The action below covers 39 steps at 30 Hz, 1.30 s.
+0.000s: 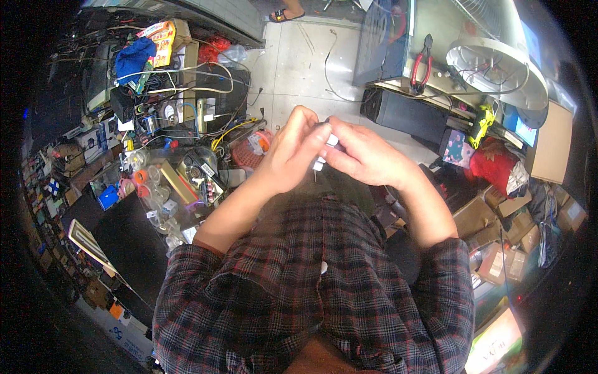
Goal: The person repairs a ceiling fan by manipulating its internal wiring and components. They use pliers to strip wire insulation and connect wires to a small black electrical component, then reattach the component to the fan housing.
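Note:
Both hands meet in front of my chest over a small white object [332, 141]. My left hand [288, 156] is closed, its thumb pressing at the object's upper end beside a small dark part. From the other side, my right hand [367, 153] pinches the same object between thumb and fingers. A white end and a thin dark pin or shaft stick out below the fingers. The fingers cover most of it, so its exact kind cannot be made out.
To the left are tangled cables, a blue cloth [135, 60], clear plastic parts and a red basket [248, 151]. Red-handled pliers [422, 68] lie on the right-hand bench by a white fan-like housing [492, 65]. Cardboard boxes [502, 262] are piled lower right. Another person's sandalled foot [286, 14] shows at the top.

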{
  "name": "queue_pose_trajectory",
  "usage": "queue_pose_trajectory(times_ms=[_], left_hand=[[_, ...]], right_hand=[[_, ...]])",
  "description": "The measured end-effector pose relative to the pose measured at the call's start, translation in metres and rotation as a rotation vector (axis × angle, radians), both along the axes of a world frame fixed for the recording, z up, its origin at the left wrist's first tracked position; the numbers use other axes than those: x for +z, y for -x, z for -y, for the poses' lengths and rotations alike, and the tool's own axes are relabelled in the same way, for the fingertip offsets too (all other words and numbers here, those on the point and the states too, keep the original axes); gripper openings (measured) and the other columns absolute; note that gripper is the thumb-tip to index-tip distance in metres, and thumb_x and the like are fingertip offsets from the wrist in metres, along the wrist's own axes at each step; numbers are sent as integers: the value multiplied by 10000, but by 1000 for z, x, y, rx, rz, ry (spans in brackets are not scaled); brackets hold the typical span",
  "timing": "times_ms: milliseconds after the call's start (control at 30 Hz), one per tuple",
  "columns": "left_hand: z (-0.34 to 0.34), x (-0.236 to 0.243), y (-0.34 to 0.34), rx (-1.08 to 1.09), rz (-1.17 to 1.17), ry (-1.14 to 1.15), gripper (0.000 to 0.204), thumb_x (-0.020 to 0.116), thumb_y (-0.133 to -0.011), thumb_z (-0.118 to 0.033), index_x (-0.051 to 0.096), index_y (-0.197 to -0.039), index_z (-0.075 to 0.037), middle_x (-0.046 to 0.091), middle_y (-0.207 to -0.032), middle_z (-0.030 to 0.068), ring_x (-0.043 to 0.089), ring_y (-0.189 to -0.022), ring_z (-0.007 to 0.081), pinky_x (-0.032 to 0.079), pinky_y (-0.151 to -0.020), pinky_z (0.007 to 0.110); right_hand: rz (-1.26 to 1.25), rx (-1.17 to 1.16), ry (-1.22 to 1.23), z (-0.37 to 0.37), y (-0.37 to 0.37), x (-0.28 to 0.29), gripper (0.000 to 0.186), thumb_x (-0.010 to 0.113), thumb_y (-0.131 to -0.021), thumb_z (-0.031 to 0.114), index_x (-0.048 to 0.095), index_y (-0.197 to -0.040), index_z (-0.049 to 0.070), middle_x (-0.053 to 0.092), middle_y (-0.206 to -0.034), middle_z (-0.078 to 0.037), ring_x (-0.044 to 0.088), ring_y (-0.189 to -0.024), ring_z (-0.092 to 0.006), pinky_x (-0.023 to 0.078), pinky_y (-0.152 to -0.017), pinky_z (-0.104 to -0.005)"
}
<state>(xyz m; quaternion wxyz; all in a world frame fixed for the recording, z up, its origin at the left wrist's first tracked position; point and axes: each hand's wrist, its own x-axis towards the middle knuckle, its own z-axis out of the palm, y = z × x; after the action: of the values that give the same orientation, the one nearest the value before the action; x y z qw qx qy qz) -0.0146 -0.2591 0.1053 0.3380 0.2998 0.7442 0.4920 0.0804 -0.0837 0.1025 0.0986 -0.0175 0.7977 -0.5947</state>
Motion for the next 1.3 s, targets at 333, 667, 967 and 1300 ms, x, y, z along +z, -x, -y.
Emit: queue_pose_trajectory(times_ms=[333, 667, 967, 1300], left_hand=[[16, 1, -4, 32, 196, 100, 323, 522, -1068, -280, 483, -853, -41, 459, -712, 14, 436, -705, 81, 409, -645, 273], [29, -13, -19, 105, 206, 51, 335, 582, -1046, -259, 452, -814, -54, 465, -698, -50, 412, -699, 12, 368, -554, 231], [27, -12, -18, 91, 158, 111, 349, 577, -1047, -275, 442, -816, -51, 440, -691, -41, 406, -702, 26, 374, -553, 260], [12, -1, 10, -18, 312, 209, 425, 492, -1075, -333, 657, -992, 50, 711, -878, 72, 648, -838, 97, 507, -735, 287]], right_hand=[[171, 99, 305, 12, 1, -7, 255, 564, -1020, 237, 521, -1167, 33, 642, -911, -107, 668, -763, -236, 539, -702, -371], [424, 101, 664, 24, -7, -25, 198, 524, -1045, 212, 512, -1151, 45, 638, -804, -67, 674, -639, -156, 568, -598, -309], [432, 34, 661, 24, -15, -27, 204, 507, -1062, 232, 512, -1159, 52, 611, -789, -40, 634, -589, -126, 545, -542, -288], [384, -248, 836, 33, -12, -42, 273, 474, -1085, 335, 529, -1145, 75, 510, -779, 14, 476, -620, -73, 391, -537, -225]])
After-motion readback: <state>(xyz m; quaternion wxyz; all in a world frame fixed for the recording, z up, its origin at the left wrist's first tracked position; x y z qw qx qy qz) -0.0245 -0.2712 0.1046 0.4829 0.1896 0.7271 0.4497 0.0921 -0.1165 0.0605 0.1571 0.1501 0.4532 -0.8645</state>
